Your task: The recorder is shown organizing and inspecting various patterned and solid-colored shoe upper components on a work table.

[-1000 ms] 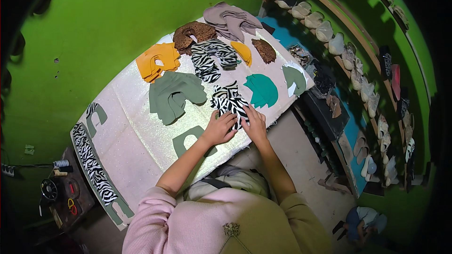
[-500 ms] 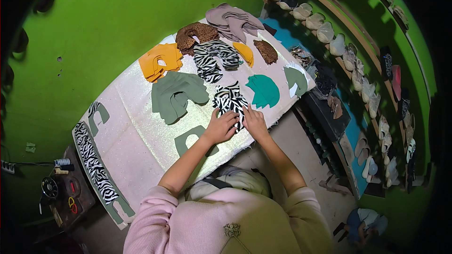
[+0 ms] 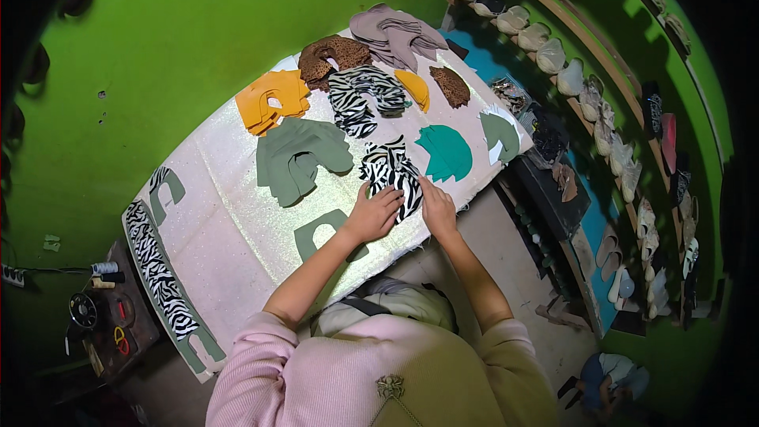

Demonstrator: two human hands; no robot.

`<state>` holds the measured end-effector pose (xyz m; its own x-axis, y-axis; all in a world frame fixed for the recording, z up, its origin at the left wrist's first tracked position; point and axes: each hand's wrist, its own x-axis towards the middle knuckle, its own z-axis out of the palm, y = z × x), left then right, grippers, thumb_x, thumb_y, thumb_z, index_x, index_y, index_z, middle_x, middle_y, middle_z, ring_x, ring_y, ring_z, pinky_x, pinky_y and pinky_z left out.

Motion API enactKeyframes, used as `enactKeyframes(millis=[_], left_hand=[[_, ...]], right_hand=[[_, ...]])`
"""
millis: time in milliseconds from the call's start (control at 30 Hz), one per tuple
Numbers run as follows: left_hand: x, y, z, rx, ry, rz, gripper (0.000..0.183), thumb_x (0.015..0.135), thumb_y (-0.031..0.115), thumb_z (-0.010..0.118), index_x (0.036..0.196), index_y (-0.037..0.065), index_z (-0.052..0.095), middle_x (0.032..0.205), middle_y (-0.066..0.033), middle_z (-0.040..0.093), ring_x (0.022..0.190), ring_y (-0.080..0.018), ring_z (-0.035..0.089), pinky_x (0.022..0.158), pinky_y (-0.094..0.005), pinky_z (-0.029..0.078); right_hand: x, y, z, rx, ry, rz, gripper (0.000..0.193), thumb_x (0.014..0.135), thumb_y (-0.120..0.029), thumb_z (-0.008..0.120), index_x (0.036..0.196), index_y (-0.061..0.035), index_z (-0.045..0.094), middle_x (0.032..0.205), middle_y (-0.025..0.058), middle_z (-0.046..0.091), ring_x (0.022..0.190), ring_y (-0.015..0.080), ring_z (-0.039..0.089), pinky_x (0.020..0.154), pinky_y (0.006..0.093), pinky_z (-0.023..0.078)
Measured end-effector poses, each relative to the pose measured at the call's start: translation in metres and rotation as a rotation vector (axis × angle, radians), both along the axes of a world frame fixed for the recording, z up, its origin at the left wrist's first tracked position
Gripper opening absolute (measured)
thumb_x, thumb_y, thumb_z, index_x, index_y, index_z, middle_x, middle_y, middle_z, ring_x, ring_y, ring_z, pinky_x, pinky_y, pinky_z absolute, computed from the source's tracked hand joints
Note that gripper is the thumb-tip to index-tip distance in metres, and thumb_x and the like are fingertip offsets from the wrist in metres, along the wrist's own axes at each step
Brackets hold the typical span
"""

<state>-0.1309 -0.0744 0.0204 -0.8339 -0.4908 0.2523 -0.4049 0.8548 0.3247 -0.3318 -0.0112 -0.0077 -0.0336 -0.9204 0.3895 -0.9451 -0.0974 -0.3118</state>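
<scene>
A small pile of black-and-white zebra-print pieces [image 3: 391, 164] lies near the front edge of the table. My left hand [image 3: 375, 215] rests on the pile's left side, fingers stretched out over it. At the right edge of the same pile is my right hand [image 3: 437, 207], its fingers drawn together on the material; the fingertips are partly hidden. A green U-shaped piece [image 3: 313, 234] lies under and beside my left forearm. Teal curved pieces [image 3: 444, 153] sit just beyond my right hand, and stacked green U-shaped pieces [image 3: 288, 154] lie to the left.
Farther back on the glittery covered table [image 3: 221, 229] are orange pieces [image 3: 257, 103], leopard-print pieces [image 3: 320, 55], more zebra-print pieces [image 3: 348, 103] and mauve pieces [image 3: 387, 35]. Shoe racks [image 3: 565, 79] stand right. A small dark table [image 3: 130, 316] holds scissors and spools. Another person [image 3: 613, 379] is lower right.
My right hand has shifted slightly right and its fingers have drawn closer together. The zebra-print pieces look a little more bunched. My left hand stays in nearly the same place.
</scene>
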Motion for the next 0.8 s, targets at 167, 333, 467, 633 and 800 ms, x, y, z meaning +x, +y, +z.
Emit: enactKeyframes(millis=[167, 333, 467, 633, 800], left_hand=[[-0.007, -0.006, 0.017, -0.046, 0.087, 0.079, 0.038, 0.081, 0.02, 0.057, 0.119, 0.016, 0.056, 0.135, -0.0088, 0.045, 0.125, -0.0258, 0.042, 0.1, -0.0539, 0.026], [-0.019, -0.027, 0.019, -0.071, 0.048, 0.132, 0.04, 0.08, 0.018, 0.058, 0.119, 0.011, 0.055, 0.137, -0.0148, 0.041, 0.123, -0.0287, 0.043, 0.098, -0.0511, 0.032], [-0.017, -0.032, 0.016, 0.077, 0.101, 0.053, 0.039, 0.082, 0.014, 0.056, 0.119, 0.001, 0.053, 0.134, -0.0171, 0.044, 0.119, -0.03, 0.046, 0.099, -0.0446, 0.035], [0.009, -0.014, 0.033, -0.034, 0.251, 0.071, 0.039, 0.082, 0.01, 0.056, 0.119, -0.001, 0.052, 0.132, -0.0173, 0.046, 0.114, -0.0304, 0.05, 0.098, -0.0434, 0.037], [0.065, 0.026, 0.037, -0.004, 0.247, 0.281, 0.04, 0.08, 0.009, 0.057, 0.118, -0.001, 0.053, 0.134, -0.0176, 0.046, 0.114, -0.0294, 0.052, 0.098, -0.0435, 0.039]], right_hand=[[-0.004, -0.003, 0.012, -0.06, -0.103, 0.032, 0.045, 0.079, 0.005, 0.051, 0.123, -0.0022, 0.051, 0.119, 0.0134, 0.056, 0.107, 0.0297, 0.054, 0.089, 0.0359, 0.047], [0.0, -0.001, 0.018, -0.07, -0.12, 0.038, 0.038, 0.08, 0.006, 0.051, 0.117, -0.0015, 0.056, 0.116, 0.0149, 0.056, 0.107, 0.032, 0.053, 0.089, 0.0379, 0.046], [0.008, 0.0, 0.024, -0.157, -0.145, 0.041, 0.039, 0.078, 0.007, 0.056, 0.115, -0.003, 0.059, 0.115, 0.0145, 0.056, 0.108, 0.0328, 0.053, 0.09, 0.0394, 0.046], [0.029, 0.005, 0.049, -0.234, -0.162, 0.098, 0.04, 0.076, 0.008, 0.057, 0.114, -0.0042, 0.06, 0.116, 0.0136, 0.056, 0.109, 0.0327, 0.053, 0.088, 0.0396, 0.047], [0.066, 0.003, 0.05, -0.168, -0.205, 0.339, 0.045, 0.074, 0.008, 0.058, 0.116, -0.0049, 0.06, 0.118, 0.0134, 0.056, 0.11, 0.0322, 0.053, 0.089, 0.0392, 0.047]])
